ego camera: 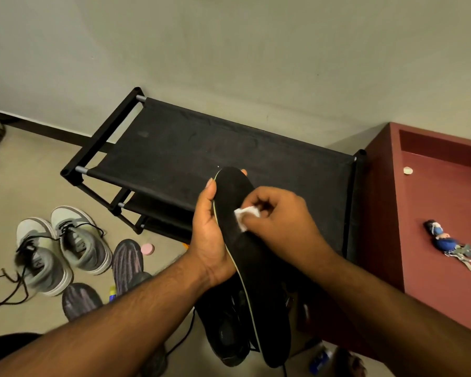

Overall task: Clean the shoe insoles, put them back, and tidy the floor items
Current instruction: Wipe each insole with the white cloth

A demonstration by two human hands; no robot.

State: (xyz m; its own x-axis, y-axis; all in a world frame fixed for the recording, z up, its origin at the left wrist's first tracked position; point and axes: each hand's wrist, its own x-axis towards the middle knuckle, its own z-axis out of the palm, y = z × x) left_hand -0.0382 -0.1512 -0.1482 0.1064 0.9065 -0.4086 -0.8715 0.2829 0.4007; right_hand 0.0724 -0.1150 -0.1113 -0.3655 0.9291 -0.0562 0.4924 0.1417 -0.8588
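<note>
While your left hand [211, 235] grips the black insole [245, 240], your right hand [280, 213] pinches a white wipe [246, 214] against it.

I see a black shoe rack [201, 148] standing against the pale wall [229, 50]. On my right is a dark red surface [433, 213], with a small blue doll keychain [446, 242] lying on it.
</note>
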